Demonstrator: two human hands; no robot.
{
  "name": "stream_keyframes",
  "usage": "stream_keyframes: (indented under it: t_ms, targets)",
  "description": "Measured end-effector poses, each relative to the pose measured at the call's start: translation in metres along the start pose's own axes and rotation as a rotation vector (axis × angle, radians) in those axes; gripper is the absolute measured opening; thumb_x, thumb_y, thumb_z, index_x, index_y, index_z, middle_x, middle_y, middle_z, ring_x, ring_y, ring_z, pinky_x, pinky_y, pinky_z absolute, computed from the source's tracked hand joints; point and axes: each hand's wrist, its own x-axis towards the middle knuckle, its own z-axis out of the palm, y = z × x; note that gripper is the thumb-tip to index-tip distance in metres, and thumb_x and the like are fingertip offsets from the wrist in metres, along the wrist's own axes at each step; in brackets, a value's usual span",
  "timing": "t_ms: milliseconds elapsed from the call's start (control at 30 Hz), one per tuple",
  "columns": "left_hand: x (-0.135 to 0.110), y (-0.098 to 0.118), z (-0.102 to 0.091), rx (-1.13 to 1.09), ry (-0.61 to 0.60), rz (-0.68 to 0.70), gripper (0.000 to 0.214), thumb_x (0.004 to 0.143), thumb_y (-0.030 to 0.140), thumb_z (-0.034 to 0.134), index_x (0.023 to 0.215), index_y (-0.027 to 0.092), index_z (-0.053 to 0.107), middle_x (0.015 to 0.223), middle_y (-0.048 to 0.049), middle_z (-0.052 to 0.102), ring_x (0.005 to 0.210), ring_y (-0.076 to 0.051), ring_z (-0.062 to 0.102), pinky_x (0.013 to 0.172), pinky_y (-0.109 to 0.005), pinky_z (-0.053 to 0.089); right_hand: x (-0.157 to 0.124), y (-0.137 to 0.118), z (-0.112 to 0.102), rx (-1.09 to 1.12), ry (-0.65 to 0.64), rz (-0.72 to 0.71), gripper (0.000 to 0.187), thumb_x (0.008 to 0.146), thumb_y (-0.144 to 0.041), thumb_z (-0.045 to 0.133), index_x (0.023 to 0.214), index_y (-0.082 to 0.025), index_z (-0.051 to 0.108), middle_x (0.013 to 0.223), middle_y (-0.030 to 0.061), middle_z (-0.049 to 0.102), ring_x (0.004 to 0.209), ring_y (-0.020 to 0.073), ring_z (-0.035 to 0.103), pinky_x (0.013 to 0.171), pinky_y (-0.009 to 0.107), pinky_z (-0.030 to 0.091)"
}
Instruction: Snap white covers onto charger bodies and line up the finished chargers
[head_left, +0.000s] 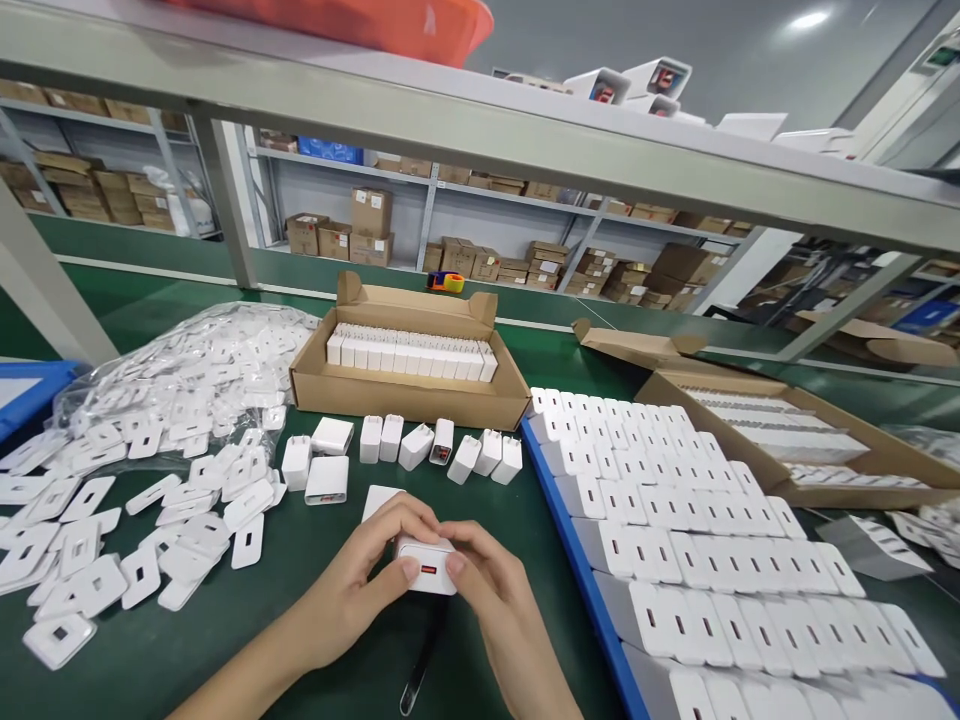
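Note:
Between my two hands is a white charger (425,566), its end face with a dark and red slot turned toward me. My left hand (379,565) grips it from the left, thumb on the end face. From the other side my right hand (484,575) closes on it, thumb pressed at the face's right edge. Just behind the left fingers, a white block (377,500) is partly covered. A dark, thin tool with a metal tip (411,690) lies below the hands. Several white chargers (416,445) stand or lie in a loose row beyond.
Loose white end plates (202,530) spread across the left, beside a clear plastic bag (202,360) of more. An open cardboard box (412,400) holds packed chargers. A blue tray (581,590) of chargers in rows fills the right, with another cardboard box (675,385) behind. An overhead shelf (420,125) crosses above.

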Motion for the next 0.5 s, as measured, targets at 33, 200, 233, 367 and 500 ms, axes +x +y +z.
stream_keyframes:
  t_ms: [33,200,233,367,500]
  targets:
    - [0.0,0.0,0.0,0.006,0.001,0.01,0.027,0.093,0.05,0.051,0.102,0.027,0.063,0.107,-0.0046,0.049,0.102,-0.024,0.049,0.087,-0.033,0.036,0.0,0.0,0.001,0.006,0.011,-0.019,0.03,0.085,-0.049,0.063,0.098,-0.022,0.067,0.092,0.0033,0.062,0.083,0.0152,0.058,0.073,0.023,0.046]
    - [0.0,-0.005,0.0,0.004,0.035,0.01,0.03,0.09,0.053,0.053,0.104,0.028,0.063,0.115,-0.0052,0.045,0.106,-0.025,0.049,0.085,-0.033,0.039,-0.001,0.0,0.002,0.008,0.018,-0.143,0.023,0.088,-0.044,0.061,0.096,-0.023,0.069,0.095,0.0036,0.059,0.083,0.0148,0.059,0.071,0.022,0.047]
    - [0.0,-0.007,0.0,-0.007,0.065,0.012,0.032,0.089,0.054,0.055,0.106,0.028,0.062,0.117,-0.0052,0.044,0.106,-0.025,0.049,0.086,-0.033,0.04,-0.001,0.0,0.002,0.003,0.026,-0.169,0.022,0.089,-0.043,0.06,0.097,-0.024,0.069,0.095,0.0037,0.059,0.083,0.0148,0.06,0.07,0.021,0.048]
    - [0.005,-0.009,0.0,-0.058,0.127,-0.076,0.04,0.083,0.054,0.064,0.11,0.026,0.058,0.114,-0.0051,0.047,0.103,-0.024,0.052,0.087,-0.033,0.045,-0.001,0.005,-0.002,-0.013,0.083,-0.292,0.017,0.089,-0.039,0.06,0.097,-0.025,0.068,0.1,0.0046,0.057,0.084,0.0146,0.06,0.067,0.019,0.05]
    - [0.008,-0.006,-0.002,-0.139,0.103,-0.271,0.052,0.077,0.05,0.072,0.118,0.023,0.056,0.109,-0.0074,0.059,0.099,-0.025,0.059,0.083,-0.035,0.05,-0.001,0.013,-0.008,-0.048,0.111,-0.334,0.016,0.09,-0.036,0.059,0.097,-0.025,0.067,0.105,0.0064,0.055,0.086,0.0158,0.061,0.068,0.022,0.052]
